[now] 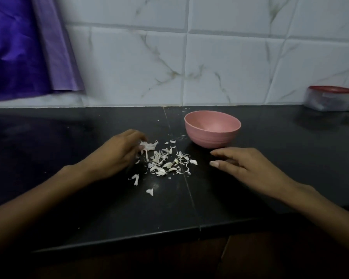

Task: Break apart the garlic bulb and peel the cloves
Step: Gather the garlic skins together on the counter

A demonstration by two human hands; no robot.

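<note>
Many papery garlic skins [165, 162] lie left of the pink bowl [212, 128]; my left hand [117, 153] pinches one clump, my right hand [238, 162] hovers slack and empty, so I'd sweep gently inward.

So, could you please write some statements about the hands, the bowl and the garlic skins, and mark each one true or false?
1. The pink bowl stands upright on the black counter. True.
2. The left hand holds a whole, unbroken garlic bulb. False: it pinches a papery piece of garlic skin.
3. The right hand lies open with straight fingers and holds nothing. True.
4. The garlic skins are heaped inside the bowl. False: they lie scattered on the counter between the hands.
5. A container with a red lid stands at the far right by the wall. True.
</note>
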